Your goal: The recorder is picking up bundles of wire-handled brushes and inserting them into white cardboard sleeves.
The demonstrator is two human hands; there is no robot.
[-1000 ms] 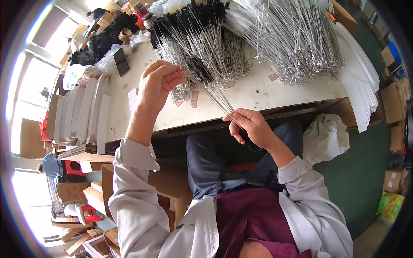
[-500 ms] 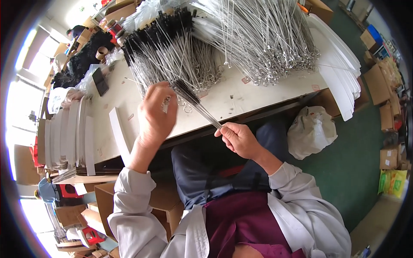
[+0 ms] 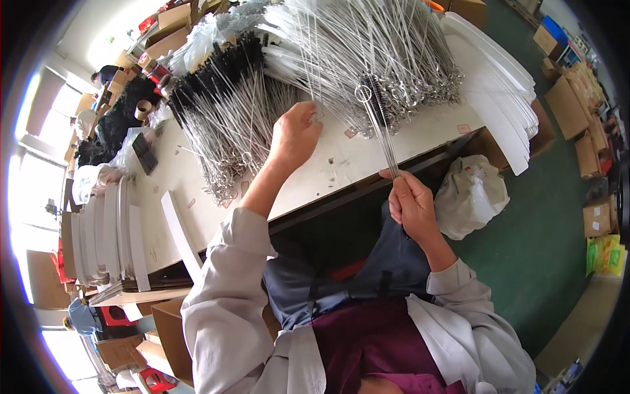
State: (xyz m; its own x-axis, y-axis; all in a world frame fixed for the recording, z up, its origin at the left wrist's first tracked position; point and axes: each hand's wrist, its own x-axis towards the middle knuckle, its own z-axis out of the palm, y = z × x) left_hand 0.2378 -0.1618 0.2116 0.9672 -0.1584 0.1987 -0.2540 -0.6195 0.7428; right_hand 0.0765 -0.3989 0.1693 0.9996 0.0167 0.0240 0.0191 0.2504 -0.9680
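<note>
My right hand [image 3: 413, 202] is wrapped round a small bundle of thin wire brushes [image 3: 387, 148], held upright over the table's front edge. Black bristles and one wire ring show at the bundle's upper end. My left hand [image 3: 295, 136] reaches over the table, fingers pinched at the ring end of a wire-stemmed brush [image 3: 315, 115] beside the large heap. That large heap of pale-bristled wire brushes [image 3: 374, 56] lies with its ringed ends toward me. Left of it is a heap of black-bristled wire brushes [image 3: 230, 105], rings also toward me.
White strips are stacked at the table's right end [image 3: 502, 98] and left end [image 3: 108, 230]. A single white strip [image 3: 178, 230] lies near the front edge. A dark phone-like slab [image 3: 144, 153] rests at the left. A pale bag [image 3: 474, 197] hangs or stands below the table's right side.
My left hand has moved right, from the black-bristled heap to the large pale heap. The right hand has swung right with its bundle, which now stands more upright. The view has shifted slightly.
</note>
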